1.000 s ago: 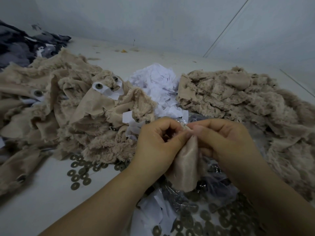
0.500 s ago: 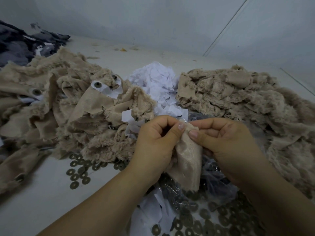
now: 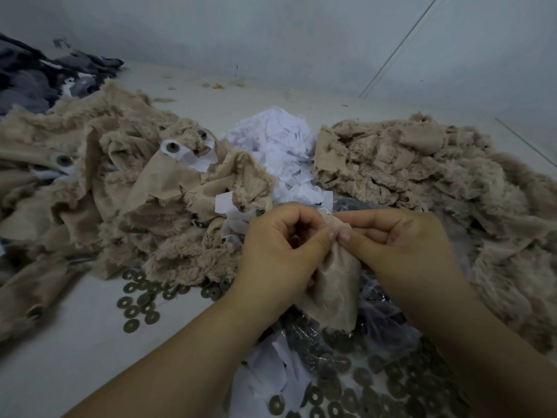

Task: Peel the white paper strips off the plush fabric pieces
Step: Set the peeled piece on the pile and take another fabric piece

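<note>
I see both hands, left hand (image 3: 280, 251) and right hand (image 3: 401, 245), pinching the beige plush piece (image 3: 337, 285) top edge; next, find strip edge between grips

Small plush-toy workshop, work done on a bare pale floor.
Paper heap (image 3: 271, 146) in the middle: tan plush piles left (image 3: 144, 206) and right (image 3: 422, 176) of it, loose metal washers (image 3: 141, 300) in front, grey fabric (image 3: 39, 76) far left by the wall (image 3: 271, 34).
</note>
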A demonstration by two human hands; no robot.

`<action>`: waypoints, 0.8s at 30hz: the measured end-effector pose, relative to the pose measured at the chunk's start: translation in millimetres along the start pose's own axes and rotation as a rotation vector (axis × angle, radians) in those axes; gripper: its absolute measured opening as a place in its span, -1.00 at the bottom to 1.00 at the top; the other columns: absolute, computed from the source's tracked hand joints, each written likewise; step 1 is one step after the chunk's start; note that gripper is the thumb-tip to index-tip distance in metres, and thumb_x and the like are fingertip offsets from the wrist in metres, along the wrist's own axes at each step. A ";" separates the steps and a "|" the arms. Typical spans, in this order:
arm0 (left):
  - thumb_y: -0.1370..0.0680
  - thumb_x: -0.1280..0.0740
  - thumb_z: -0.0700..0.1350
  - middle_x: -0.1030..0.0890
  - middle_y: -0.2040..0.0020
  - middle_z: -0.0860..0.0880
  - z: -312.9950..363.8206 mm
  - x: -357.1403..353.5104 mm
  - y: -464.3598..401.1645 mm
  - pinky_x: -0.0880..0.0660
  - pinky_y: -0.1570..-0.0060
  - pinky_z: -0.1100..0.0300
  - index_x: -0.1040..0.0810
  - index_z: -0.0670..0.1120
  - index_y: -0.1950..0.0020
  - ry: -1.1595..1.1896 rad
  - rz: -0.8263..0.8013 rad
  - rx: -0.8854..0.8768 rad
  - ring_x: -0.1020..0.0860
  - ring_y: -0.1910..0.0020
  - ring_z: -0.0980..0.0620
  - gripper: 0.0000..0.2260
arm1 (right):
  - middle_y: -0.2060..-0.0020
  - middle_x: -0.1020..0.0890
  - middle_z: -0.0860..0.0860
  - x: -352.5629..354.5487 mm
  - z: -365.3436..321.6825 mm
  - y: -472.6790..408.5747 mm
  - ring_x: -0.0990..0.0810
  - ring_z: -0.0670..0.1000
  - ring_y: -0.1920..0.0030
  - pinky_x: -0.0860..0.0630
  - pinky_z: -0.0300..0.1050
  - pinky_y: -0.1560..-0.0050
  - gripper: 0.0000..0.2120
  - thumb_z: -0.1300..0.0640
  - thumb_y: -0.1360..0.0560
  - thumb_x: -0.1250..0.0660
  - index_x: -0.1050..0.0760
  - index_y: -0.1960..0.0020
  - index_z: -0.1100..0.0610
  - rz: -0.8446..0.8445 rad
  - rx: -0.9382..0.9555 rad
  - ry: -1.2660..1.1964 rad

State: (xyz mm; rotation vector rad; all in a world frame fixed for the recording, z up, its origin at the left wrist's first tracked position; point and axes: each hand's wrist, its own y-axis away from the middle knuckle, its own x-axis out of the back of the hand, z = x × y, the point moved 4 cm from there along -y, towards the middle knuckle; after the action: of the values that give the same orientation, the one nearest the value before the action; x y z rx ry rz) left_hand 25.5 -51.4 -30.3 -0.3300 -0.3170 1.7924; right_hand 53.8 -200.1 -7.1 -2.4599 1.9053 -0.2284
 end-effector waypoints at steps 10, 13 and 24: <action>-0.44 -0.51 -0.26 -0.64 0.28 -0.07 1.7 -1.0 -0.4 -0.60 0.31 0.12 -0.64 -0.13 0.20 -0.108 0.014 -0.022 -0.61 0.30 -0.06 -0.91 | 0.16 -0.75 0.11 1.4 8.1 -1.9 -0.75 0.08 0.08 -0.67 -0.17 0.13 -0.81 0.35 -0.49 -0.41 -0.70 0.08 0.09 -0.008 -0.097 -0.150; -0.46 -0.50 -0.25 -0.64 0.28 -0.07 1.1 0.3 -0.5 -0.59 0.31 0.11 -0.64 -0.11 0.19 -0.129 0.032 -0.016 -0.60 0.31 -0.05 -0.92 | 0.14 -0.76 0.08 2.2 7.8 -2.4 -0.75 0.04 0.05 -0.66 -0.06 0.00 -0.81 0.31 -0.48 -0.44 -0.70 0.05 0.04 0.009 -0.059 -0.064; -0.41 -0.40 -0.15 -0.59 0.31 -0.03 4.5 -0.3 0.9 -0.51 0.31 0.09 -0.61 -0.16 0.21 -0.378 0.039 -0.181 -0.54 0.32 0.04 -0.91 | 0.09 -0.73 -0.01 -4.6 1.8 3.2 -0.70 -0.15 0.01 -0.63 -0.25 -0.05 -0.62 0.24 -0.50 -0.45 -0.59 -0.27 -0.04 0.036 0.148 0.440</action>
State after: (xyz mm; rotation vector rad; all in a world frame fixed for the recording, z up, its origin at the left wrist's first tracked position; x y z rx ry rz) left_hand 23.0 -52.1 -26.5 -0.1216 -0.7471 1.8647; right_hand 49.7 -196.7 -9.6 -2.4218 1.9830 -0.9427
